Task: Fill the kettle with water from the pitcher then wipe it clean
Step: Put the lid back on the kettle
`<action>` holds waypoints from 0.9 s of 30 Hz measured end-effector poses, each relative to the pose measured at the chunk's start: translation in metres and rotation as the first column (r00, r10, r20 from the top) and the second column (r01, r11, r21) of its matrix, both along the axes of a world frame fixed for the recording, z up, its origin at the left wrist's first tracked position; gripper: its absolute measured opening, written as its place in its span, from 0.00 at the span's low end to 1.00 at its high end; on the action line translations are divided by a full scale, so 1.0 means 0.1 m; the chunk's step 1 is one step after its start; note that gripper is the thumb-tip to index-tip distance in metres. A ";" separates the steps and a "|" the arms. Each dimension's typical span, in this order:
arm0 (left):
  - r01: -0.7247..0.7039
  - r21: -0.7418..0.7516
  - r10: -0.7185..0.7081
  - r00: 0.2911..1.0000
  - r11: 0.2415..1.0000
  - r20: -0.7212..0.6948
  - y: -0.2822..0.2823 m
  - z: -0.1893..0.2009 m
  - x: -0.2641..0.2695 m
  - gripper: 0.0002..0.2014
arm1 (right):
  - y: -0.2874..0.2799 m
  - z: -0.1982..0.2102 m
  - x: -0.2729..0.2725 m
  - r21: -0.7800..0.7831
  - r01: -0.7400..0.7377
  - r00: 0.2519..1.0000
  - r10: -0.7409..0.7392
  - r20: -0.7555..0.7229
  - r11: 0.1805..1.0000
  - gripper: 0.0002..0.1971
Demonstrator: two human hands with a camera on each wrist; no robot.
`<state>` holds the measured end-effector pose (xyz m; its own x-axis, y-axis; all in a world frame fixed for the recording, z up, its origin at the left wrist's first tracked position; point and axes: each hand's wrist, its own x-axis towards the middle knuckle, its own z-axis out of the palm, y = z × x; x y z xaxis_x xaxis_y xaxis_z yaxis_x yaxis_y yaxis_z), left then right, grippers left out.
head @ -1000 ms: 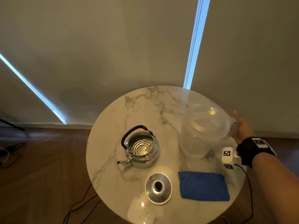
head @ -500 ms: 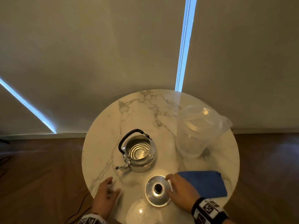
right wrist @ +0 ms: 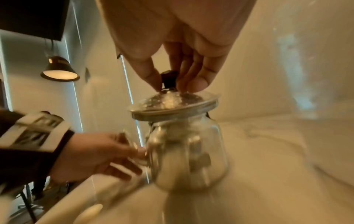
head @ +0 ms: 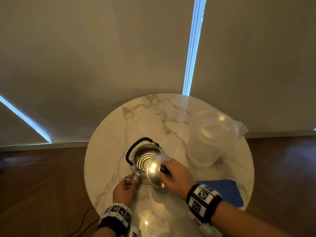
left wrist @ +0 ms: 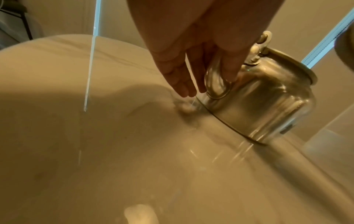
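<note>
The lid (head: 153, 175), pinched by its black knob (right wrist: 168, 78) in the right hand (head: 176, 177), hangs tilted over the near rim of the open kettle (head: 145, 158); if it lands off-centre it may skate on the steel rim and clatter onto the bench (head: 153, 117). The left hand (head: 124, 189) curls its fingers around the spout (head: 132, 178); that seems a thin hold, so a hard push from above could twist or slide the kettle on the marble. The kettle stands upright just ahead of both hands. The clear pitcher (head: 212, 139) stands well apart at far right, the blue cloth (head: 227, 192) behind the right wrist.
</note>
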<state>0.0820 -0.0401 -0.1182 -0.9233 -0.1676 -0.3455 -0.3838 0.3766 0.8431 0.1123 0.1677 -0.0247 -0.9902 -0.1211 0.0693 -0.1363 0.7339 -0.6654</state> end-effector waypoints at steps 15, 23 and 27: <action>0.052 -0.008 -0.053 0.998 0.999 -0.035 -0.05 -0.03 -0.03 0.10 | -0.45 0.02 -1.12 0.408 -0.291 0.950 0.211 0.230 0.866 0.15; 0.062 -0.049 -0.065 0.996 0.997 -0.064 -0.03 -0.02 -0.04 0.09 | -0.49 0.03 -1.15 0.399 -0.355 0.916 0.230 0.328 0.846 0.16; 0.059 -0.100 -0.064 0.997 0.993 -0.050 -0.03 -0.01 -0.04 0.12 | -0.49 -0.12 -1.06 0.386 -0.242 0.960 0.163 0.226 0.890 0.20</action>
